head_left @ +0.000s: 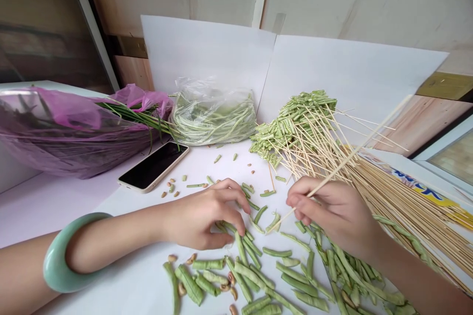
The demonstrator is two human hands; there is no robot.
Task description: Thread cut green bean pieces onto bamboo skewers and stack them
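Right hand (332,211) fingers pinched on one bamboo skewer (354,150); left hand (201,219) fingers curled against one cut green bean (240,246), grip unclear.

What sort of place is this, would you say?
Probably a homey food-prep spot, perhaps for a small stall, not a factory: cut green beans lie loose on a white tabletop, bamboo skewers are heaped beside them, and a phone sits within reach.

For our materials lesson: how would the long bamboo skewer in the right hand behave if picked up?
The bamboo skewer is probably light and stiff: it shows no bend, pinched in the right hand. Thin and round, it would likely roll.
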